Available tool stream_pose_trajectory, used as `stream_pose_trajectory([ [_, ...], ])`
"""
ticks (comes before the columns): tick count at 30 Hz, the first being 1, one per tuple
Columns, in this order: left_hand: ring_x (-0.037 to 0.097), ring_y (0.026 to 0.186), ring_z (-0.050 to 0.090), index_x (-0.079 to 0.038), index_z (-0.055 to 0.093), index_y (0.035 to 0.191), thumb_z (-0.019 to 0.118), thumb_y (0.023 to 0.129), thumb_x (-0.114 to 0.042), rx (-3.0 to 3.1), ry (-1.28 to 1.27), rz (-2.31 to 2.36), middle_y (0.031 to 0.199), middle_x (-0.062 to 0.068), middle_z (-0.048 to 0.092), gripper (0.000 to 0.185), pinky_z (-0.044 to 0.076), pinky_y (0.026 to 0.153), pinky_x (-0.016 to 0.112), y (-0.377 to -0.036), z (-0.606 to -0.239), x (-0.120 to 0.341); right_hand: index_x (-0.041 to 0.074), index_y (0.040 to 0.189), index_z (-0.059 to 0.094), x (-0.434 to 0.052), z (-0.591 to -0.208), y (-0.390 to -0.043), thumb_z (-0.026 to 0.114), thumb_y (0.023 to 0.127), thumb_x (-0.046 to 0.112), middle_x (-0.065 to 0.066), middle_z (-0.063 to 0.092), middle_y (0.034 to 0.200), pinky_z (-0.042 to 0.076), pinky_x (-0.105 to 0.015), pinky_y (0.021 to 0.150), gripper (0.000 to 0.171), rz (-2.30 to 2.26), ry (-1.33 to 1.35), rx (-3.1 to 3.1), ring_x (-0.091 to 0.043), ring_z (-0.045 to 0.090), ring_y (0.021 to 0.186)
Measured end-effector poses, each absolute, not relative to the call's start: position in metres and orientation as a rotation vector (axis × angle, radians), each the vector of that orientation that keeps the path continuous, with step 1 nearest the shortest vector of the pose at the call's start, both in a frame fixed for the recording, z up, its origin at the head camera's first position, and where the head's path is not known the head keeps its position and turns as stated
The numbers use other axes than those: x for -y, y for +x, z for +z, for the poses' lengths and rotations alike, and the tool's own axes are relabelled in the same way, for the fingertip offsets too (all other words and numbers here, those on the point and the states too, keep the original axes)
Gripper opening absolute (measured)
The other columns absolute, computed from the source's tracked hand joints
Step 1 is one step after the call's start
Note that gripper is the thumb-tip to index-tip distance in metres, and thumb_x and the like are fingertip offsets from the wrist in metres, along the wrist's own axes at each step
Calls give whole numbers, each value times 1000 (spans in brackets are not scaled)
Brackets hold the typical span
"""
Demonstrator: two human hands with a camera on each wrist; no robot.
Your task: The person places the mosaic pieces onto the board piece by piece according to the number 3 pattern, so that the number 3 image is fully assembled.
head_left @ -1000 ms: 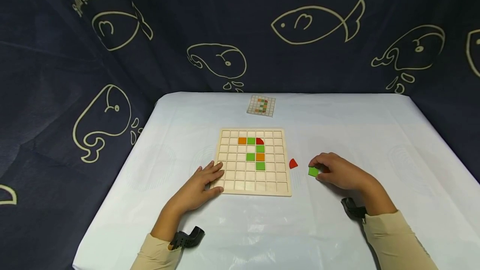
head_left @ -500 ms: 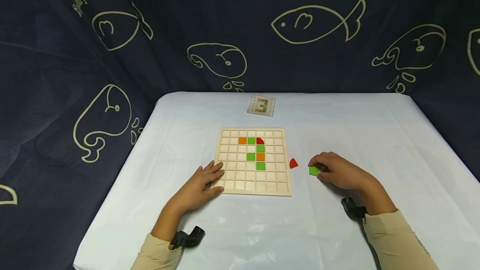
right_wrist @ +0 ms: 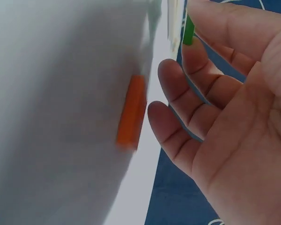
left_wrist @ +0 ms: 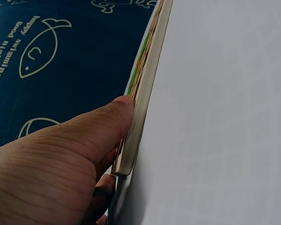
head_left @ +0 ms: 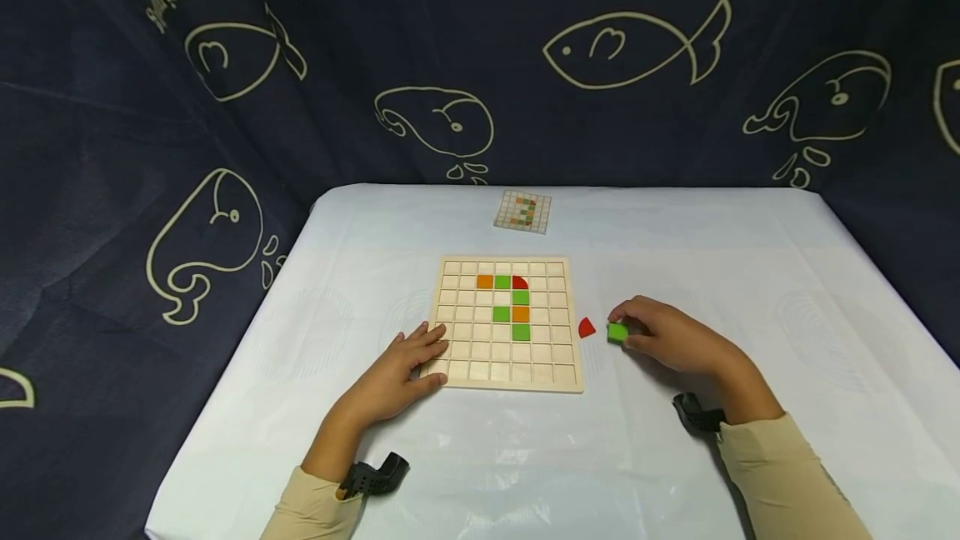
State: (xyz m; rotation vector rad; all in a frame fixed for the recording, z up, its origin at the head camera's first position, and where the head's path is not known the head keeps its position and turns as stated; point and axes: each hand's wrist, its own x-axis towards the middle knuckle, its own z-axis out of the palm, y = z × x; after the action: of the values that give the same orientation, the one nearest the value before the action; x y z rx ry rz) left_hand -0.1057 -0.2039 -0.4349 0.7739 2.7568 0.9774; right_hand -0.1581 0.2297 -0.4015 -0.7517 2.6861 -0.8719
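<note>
Change: right hand (head_left: 671, 338) had carried the green tile (head_left: 617, 332) up and left, closer to the red quarter piece (head_left: 587, 327) and the board; tile looked lifted off the cloth, likely headed for a cell.
Table: white cloth (head_left: 675, 240), grid board and loose pieces on it.
Board: wooden grid board (head_left: 507, 323) held 7 pieces: 4 green, 2 orange, 1 red.
Left hand: left hand (head_left: 408, 361) lay flat, fingers straight, pressing the board's near-left corner; thumb on its edge.
Right fingers: thumb and fingertips pinched the green tile.
Card: pattern card (head_left: 522, 211) at far edge.
Orange tile: orange tile (right_wrist: 131, 111) on cloth under the right palm.
</note>
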Motion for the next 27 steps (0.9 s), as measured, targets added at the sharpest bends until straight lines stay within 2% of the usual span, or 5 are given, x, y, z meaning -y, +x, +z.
stream_pose_trajectory([
  [14, 30, 149, 20, -1, 54, 142, 68, 96, -29, -2756, 775, 981, 156, 10, 37, 56, 9, 117, 61, -106, -435, 204, 4, 122, 63, -190, -389, -168, 67, 92, 1, -4, 61, 114, 46, -46, 93, 30, -943, -862, -2638, -24, 56, 104],
  [27, 30, 149, 20, -2, 53, 143, 68, 96, -30, -2755, 785, 983, 156, 9, 37, 56, 9, 117, 61, -106, -435, 204, 5, 121, 64, -150, -386, -172, 67, 92, 3, -1, 59, 107, 45, -41, 86, 29, -979, -947, -2568, -22, 52, 98],
])
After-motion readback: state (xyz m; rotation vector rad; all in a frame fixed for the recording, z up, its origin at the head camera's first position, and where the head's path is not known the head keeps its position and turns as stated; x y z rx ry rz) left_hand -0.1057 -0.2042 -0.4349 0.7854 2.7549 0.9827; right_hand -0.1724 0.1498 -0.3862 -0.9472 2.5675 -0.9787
